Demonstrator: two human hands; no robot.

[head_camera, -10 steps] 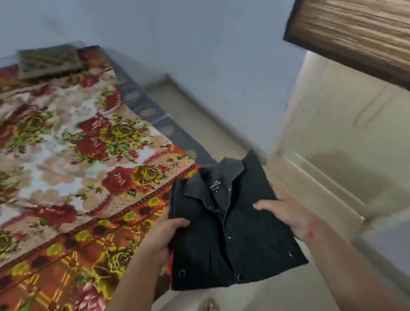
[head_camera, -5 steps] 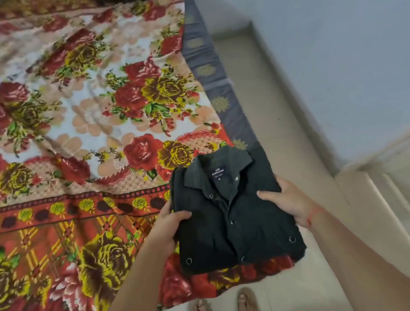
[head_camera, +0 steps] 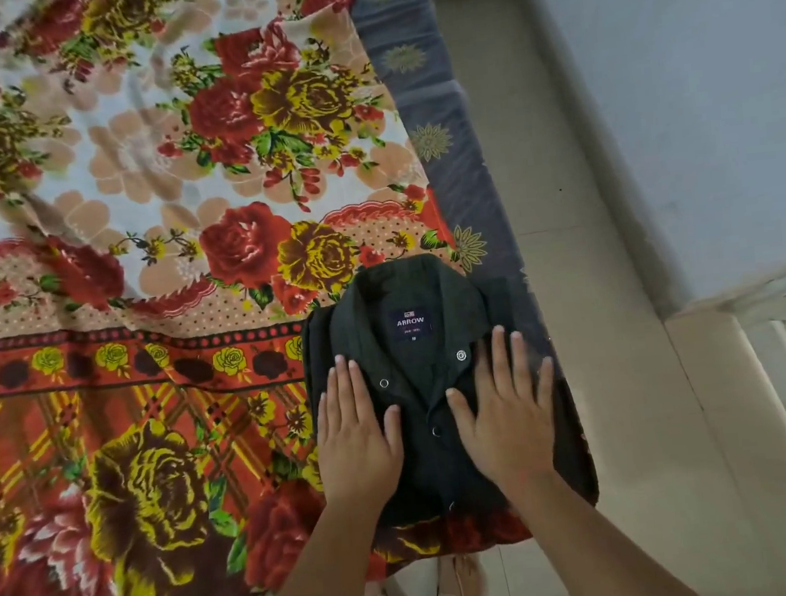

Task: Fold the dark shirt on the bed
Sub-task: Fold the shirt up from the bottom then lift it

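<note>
The dark shirt (head_camera: pixel 435 417) lies folded into a compact rectangle on the near right corner of the bed (head_camera: pixel 152 281), collar and its label facing up and away from me. My left hand (head_camera: pixel 356 439) lies flat on the shirt's left half, fingers straight. My right hand (head_camera: pixel 506 421) lies flat on the right half, fingers spread and straight. Both palms press down on the fabric. The snap buttons of the placket show between the two hands.
A floral red and yellow blanket (head_camera: pixel 107 418) covers the bed. A grey patterned sheet edge (head_camera: pixel 437 118) runs along the bed's right side. Pale floor (head_camera: pixel 625 372) and a wall (head_camera: pixel 695 81) lie to the right. My bare feet (head_camera: pixel 422 594) stand at the bed's foot.
The folded shirt, held by its sides above the bed edge before, now lies on the bed corner. Both hands have let go of the sides and moved flat on top of it.
</note>
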